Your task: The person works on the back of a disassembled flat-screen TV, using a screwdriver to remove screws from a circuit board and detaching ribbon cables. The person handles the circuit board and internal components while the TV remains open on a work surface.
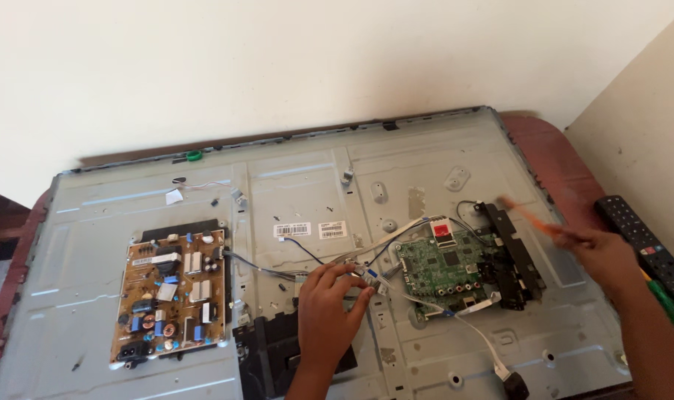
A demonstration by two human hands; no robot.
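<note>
On the opened TV back (92, 222), the ribbon cable (372, 278) just left of the green board (444, 267) is pinched by the left hand (326, 311), a blurred orange tool (529, 220) is gripped by the right hand (600, 252) right of it; both boards are seen still mounted.

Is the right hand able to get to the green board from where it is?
Probably yes. The right hand with its orange tool hovers just right of the green board; only a low black bracket lies between.
</note>
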